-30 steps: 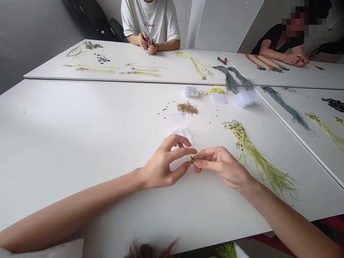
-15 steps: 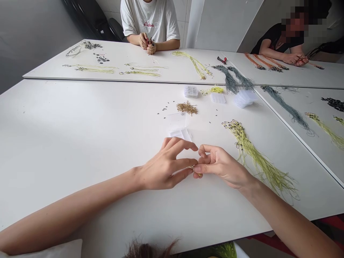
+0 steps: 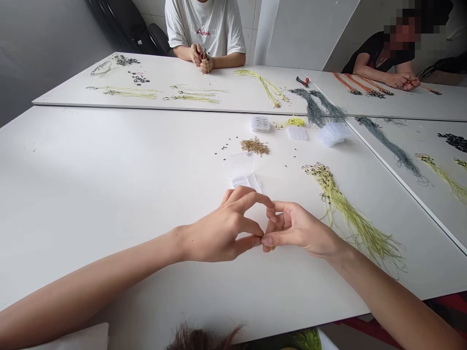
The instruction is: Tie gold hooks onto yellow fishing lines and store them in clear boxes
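Note:
My left hand [image 3: 222, 228] and my right hand [image 3: 297, 231] meet over the white table [image 3: 109, 170], fingertips touching. A small gold piece [image 3: 272, 247] shows under my right thumb, pinched in my right fingers. Whether my left fingers grip it is hidden. To the right lies a bundle of yellow-green cords [image 3: 352, 218] with black beaded ends, near my right hand but not touching it. Flat clear plastic boxes [image 3: 243, 171] lie just above my hands, apart from them.
Farther up lie a heap of gold pins [image 3: 254, 146], scattered black beads [image 3: 224, 146] and several clear boxes [image 3: 260, 124]. Grey-green cords [image 3: 315, 109] and red-handled pliers [image 3: 302, 81] lie beyond. Two co-workers sit opposite, their hands [image 3: 201, 58] working at adjoining white boards.
My hands have closed together, so my left thumb now touches my right thumb. The gold piece has dropped lower and is mostly hidden by my right thumb.

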A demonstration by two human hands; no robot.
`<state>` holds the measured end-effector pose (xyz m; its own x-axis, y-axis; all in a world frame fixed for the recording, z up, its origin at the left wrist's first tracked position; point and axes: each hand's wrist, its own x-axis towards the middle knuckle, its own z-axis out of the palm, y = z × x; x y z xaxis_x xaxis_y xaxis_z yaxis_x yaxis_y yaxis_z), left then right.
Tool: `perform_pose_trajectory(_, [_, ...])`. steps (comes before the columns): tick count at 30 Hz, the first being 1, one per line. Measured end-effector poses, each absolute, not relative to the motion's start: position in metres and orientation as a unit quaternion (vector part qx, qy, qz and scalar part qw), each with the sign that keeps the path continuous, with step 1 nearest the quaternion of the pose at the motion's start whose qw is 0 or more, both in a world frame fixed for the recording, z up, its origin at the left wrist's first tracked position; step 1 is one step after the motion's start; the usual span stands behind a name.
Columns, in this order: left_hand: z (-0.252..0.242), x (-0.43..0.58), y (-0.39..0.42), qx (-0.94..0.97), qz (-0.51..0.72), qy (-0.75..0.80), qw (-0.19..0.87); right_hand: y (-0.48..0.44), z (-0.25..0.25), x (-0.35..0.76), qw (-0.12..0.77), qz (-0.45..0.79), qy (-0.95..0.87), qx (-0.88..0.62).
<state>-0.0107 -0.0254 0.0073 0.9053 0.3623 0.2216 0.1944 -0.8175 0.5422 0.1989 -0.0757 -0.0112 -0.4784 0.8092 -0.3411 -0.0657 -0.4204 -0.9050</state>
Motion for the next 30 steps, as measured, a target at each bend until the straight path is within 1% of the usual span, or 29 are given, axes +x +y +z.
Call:
perform_pose_trajectory(3, [0.01, -0.012, -0.027, 0.932, 0.154, 0.172, 0.281, -0.075, -0.011, 0.199, 0.294, 0.736, -0.447, -0.414])
perform_pose_trajectory(7, [0.012, -0.013, -0.026, 0.93, 0.163, 0.194, 0.266, -0.073, -0.009, 0.201, 0.308, 0.73, -0.447, -0.415])
perform_pose_trajectory(10, [0.012, -0.013, -0.025, 0.94, 0.192, 0.183, 0.215, -0.072, -0.011, 0.2, 0.307, 0.741, -0.446, -0.397])
perform_pose_trajectory(14, [0.012, -0.013, -0.022, 0.952, 0.237, 0.156, 0.115, -0.073, -0.017, 0.197, 0.276, 0.794, -0.408, -0.355])
perform_pose_trajectory(17, [0.012, -0.014, -0.022, 0.955, 0.243, 0.145, 0.083, -0.074, -0.019, 0.194, 0.283, 0.807, -0.393, -0.338])
perform_pose_trajectory(23, [0.011, -0.013, -0.024, 0.955, 0.222, 0.177, 0.088, -0.076, -0.014, 0.192, 0.317, 0.755, -0.435, -0.375])
perform_pose_trajectory(26, [0.011, -0.012, -0.026, 0.952, 0.202, 0.204, 0.106, -0.077, -0.014, 0.192, 0.326, 0.708, -0.48, -0.404])
perform_pose_trajectory(30, [0.011, -0.012, -0.028, 0.945, 0.186, 0.231, 0.135, -0.078, -0.016, 0.191, 0.33, 0.674, -0.503, -0.429])
